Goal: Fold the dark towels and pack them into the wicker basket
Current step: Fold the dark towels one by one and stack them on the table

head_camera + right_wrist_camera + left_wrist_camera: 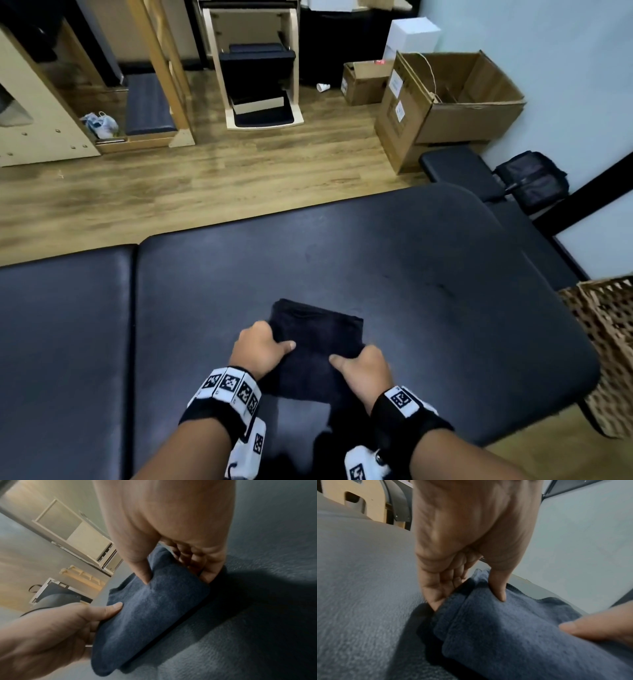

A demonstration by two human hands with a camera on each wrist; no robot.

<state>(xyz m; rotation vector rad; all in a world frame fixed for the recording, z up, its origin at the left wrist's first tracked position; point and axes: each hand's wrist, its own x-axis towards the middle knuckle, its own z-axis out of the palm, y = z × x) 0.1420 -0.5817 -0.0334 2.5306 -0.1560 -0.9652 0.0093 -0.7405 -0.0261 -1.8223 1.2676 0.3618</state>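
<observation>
A folded dark towel (317,346) lay near the front edge of the padded desk (411,260), held at both sides. The left hand (256,349) pinched its left edge, thumb on top and fingers tucked beneath; the right hand (363,368) gripped the right edge the same way. The wicker basket (606,342) stood off the desk's right edge.

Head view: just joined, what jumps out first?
Both hands grip a folded dark towel at the near middle of the black padded table: left hand on its left edge, right hand on its right. The wicker basket stands off the table's right end.
</observation>
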